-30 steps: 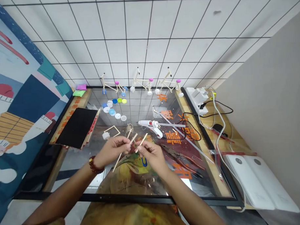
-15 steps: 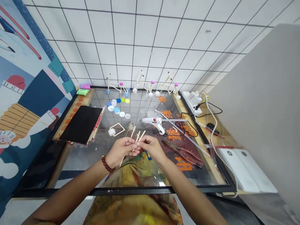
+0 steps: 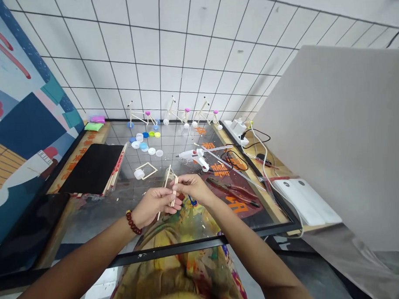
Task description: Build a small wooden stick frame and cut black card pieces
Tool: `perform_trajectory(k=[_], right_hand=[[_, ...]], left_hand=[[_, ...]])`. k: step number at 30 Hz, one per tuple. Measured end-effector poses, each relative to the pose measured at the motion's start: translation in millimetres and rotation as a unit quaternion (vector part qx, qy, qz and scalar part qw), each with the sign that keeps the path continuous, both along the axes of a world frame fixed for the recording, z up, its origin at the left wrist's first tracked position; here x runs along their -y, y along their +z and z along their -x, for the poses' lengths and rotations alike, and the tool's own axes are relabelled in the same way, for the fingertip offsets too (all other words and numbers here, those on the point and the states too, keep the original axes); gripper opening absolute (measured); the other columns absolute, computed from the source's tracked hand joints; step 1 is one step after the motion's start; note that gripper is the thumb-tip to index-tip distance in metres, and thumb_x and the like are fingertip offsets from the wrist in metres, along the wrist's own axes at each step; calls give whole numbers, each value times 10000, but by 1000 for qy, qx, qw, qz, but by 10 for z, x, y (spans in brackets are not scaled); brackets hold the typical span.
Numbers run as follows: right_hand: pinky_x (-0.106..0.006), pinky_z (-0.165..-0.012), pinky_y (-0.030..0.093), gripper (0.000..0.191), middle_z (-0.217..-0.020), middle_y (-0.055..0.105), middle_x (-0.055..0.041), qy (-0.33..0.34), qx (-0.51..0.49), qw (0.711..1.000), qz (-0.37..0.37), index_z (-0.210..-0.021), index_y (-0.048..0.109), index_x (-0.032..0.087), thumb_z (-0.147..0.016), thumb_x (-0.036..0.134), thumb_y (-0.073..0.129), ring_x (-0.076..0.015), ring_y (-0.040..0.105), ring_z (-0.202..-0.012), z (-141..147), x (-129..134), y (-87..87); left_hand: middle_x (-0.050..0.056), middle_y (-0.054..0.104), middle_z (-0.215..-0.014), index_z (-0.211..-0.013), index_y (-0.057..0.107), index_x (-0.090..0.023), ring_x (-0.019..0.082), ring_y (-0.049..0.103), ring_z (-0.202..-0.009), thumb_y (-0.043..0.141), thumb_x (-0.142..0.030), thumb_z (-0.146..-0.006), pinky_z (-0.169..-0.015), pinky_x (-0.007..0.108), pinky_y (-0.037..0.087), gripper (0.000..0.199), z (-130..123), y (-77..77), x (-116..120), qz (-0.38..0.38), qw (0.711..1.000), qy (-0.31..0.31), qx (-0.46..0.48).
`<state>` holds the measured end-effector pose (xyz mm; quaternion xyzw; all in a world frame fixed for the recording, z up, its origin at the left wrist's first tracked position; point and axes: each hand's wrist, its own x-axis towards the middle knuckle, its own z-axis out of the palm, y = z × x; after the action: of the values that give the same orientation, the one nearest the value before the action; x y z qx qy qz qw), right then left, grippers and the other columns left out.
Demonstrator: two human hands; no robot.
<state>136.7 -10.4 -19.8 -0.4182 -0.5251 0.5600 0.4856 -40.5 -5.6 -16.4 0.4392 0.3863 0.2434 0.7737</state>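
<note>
My left hand [image 3: 154, 205] is closed on thin wooden sticks, one long stick [image 3: 168, 176] slanting up between its fingers. My right hand [image 3: 192, 188] pinches the upper part of a small bundle of short sticks [image 3: 175, 185], whose lower end rests in my left fingers. Both hands meet above the front middle of the glass-topped table. Just beyond them lies a stick frame [image 3: 151, 170] with a white cap [image 3: 139, 174] at its corner. A white glue gun [image 3: 193, 157] rests farther right. How many sticks the bundle has is hard to make out.
Bottle caps [image 3: 143, 145] in several colours lie behind the frame. Stick-built models [image 3: 175, 113] stand along the back edge. Red-handled pliers [image 3: 235, 192] lie at right, a power strip [image 3: 233, 131] with cables beyond. A black sheet [image 3: 93, 168] tops packets at left.
The short sticks, fanned out earlier, are now lined up side by side between my hands. The camera view has turned to the right, so the table appears farther left.
</note>
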Motion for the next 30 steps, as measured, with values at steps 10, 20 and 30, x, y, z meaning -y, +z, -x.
perform_trajectory(k=[10,20,30], right_hand=[[-220,-501,370,313,-627,639,17,-20,8,1000,-5,-745,726,187,-656,476,804,-94,491,-534,81,-11,-68],[-228,-508,351,289,-660,654,9,-48,-10,999,-6,-866,762,188,-724,440,760,-79,448,-521,-69,-5,-129],[-231,-502,366,228,-658,669,8,-93,-26,995,6,-788,781,209,-658,394,814,-84,449,-529,-26,38,-91]], left_hand=[[47,690,-641,-802,663,-109,123,651,-514,824,-397,-645,-480,203,516,366,23,-115,-15,-108,994,16,3],[36,682,-652,-853,661,-113,123,644,-509,795,-417,-677,-489,227,532,376,0,-112,36,-139,990,31,-2],[108,735,-804,-968,692,-106,184,720,-687,834,-467,-632,-561,234,568,514,36,-75,52,-23,999,-29,37]])
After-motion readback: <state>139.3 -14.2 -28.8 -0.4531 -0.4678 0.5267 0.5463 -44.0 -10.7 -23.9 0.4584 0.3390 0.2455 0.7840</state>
